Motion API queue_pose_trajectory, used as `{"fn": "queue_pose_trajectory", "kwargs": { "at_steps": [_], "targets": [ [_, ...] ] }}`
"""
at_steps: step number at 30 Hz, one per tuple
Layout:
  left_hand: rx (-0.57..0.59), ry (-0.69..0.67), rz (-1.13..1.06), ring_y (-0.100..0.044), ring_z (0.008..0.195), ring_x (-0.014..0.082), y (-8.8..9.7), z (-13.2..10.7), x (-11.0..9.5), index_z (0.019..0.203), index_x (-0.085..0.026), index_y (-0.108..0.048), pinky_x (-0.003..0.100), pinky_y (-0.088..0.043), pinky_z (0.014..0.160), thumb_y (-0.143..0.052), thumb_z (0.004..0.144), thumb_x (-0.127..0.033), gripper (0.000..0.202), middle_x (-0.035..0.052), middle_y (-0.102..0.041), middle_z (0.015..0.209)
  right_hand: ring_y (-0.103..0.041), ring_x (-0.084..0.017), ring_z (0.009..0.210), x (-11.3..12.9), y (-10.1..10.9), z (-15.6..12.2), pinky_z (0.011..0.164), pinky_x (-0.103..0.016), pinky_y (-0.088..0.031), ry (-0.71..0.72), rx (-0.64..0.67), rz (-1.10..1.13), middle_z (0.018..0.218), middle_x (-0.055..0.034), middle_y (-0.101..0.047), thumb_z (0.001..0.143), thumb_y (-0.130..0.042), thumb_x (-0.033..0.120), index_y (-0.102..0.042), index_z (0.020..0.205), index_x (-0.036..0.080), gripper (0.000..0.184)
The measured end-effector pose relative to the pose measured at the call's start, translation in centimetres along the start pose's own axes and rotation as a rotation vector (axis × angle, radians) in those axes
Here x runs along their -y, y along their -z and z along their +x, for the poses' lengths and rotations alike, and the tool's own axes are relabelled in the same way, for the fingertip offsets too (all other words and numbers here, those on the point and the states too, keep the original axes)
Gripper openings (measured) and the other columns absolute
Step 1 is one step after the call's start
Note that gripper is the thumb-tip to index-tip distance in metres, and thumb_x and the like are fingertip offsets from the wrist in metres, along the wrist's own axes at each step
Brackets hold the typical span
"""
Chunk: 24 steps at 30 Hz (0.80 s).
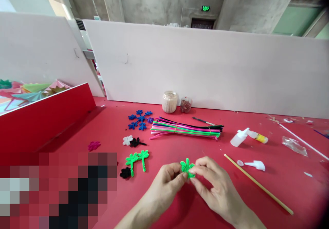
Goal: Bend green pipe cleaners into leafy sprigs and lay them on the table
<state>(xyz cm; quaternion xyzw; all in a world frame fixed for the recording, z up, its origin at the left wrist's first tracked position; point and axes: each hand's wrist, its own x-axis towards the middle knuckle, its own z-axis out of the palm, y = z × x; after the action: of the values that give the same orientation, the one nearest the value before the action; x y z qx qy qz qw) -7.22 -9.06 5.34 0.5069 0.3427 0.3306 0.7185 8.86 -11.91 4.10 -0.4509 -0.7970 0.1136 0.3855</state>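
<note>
A small green pipe-cleaner flower (187, 165) is held between my two hands just above the red table. My left hand (169, 181) pinches its lower left side with thumb and forefinger. On its right side, my right hand (214, 188) has thumb and fingers closed at the petals. The flower's underside is partly hidden by the fingers. To the left lie two green flowers with stems (132, 159), near a black flower (125, 172). Beyond my hands rests a bundle of coloured pipe cleaners (187, 129), tied with bands.
Behind are a blue flower cluster (141, 118), white flower (128, 140), glass jar (169, 102) and small cup (185, 105). At right lie glue bottles (239, 138), a white cap (257, 165), a wooden stick (258, 183) and a plastic bag (294, 145). A white panel (200, 68) stands behind.
</note>
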Motion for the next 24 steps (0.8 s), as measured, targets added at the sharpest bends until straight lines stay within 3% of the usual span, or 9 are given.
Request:
{"fn": "queue_pose_trajectory", "kwargs": {
  "at_steps": [5, 10, 15, 20, 24],
  "targets": [
    [0.023, 0.018, 0.071, -0.026, 0.051, 0.0068, 0.3, 0.0, 0.0, 0.061, -0.012, -0.052, 0.021, -0.021, 0.048, -0.057, 0.071, -0.032, 0.023, -0.0053, -0.037, 0.054, -0.052, -0.015, 0.068, 0.1, 0.2, 0.1, 0.062, -0.028, -0.043, 0.098, 0.062, -0.19, 0.076, -0.0033, -0.054, 0.079, -0.048, 0.013, -0.057, 0.086, 0.02, 0.013],
    [0.078, 0.107, 0.093, -0.026, 0.05, 0.007, 0.5, -0.1, 0.3, 0.063, -0.013, -0.052, 0.021, -0.02, 0.047, -0.054, 0.072, -0.03, 0.02, -0.0058, -0.037, 0.053, -0.052, -0.016, 0.068, -0.4, 0.2, -0.5, 0.064, -0.032, -0.041, 0.283, 0.022, -0.384, 0.073, -0.0033, -0.057, 0.076, -0.051, 0.013, -0.057, 0.087, 0.019, 0.014],
    [0.13, 0.11, 0.163, -0.026, 0.051, 0.0078, 0.7, -0.1, 0.5, 0.064, -0.012, -0.054, 0.022, -0.02, 0.048, -0.052, 0.074, -0.03, 0.02, -0.0055, -0.035, 0.052, -0.052, -0.016, 0.067, -0.3, 1.0, -0.1, 0.062, -0.031, -0.039, 0.413, 0.126, -0.425, 0.071, -0.0034, -0.059, 0.078, -0.046, 0.012, -0.057, 0.083, 0.017, 0.013],
    [0.171, 0.019, 0.195, -0.03, 0.057, 0.0094, 0.5, -0.1, 0.4, 0.067, -0.011, -0.053, 0.022, -0.025, 0.053, -0.048, 0.076, -0.027, 0.019, -0.0029, -0.039, 0.06, -0.052, -0.017, 0.067, -0.1, 1.3, 0.4, 0.065, -0.032, -0.039, 0.445, 0.129, -0.469, 0.068, -0.0039, -0.059, 0.082, -0.041, 0.012, -0.057, 0.079, 0.016, 0.017],
    [0.139, -0.108, 0.33, -0.026, 0.056, 0.0096, 0.0, -0.3, 0.1, 0.061, -0.015, -0.044, 0.022, -0.024, 0.051, -0.041, 0.08, -0.024, 0.021, -0.0041, -0.031, 0.058, -0.051, -0.016, 0.065, 0.3, 1.1, 0.3, 0.064, -0.031, -0.039, 0.333, 0.105, -0.402, 0.067, -0.0029, -0.056, 0.081, -0.042, 0.013, -0.055, 0.077, 0.017, 0.014]
  ]
}}
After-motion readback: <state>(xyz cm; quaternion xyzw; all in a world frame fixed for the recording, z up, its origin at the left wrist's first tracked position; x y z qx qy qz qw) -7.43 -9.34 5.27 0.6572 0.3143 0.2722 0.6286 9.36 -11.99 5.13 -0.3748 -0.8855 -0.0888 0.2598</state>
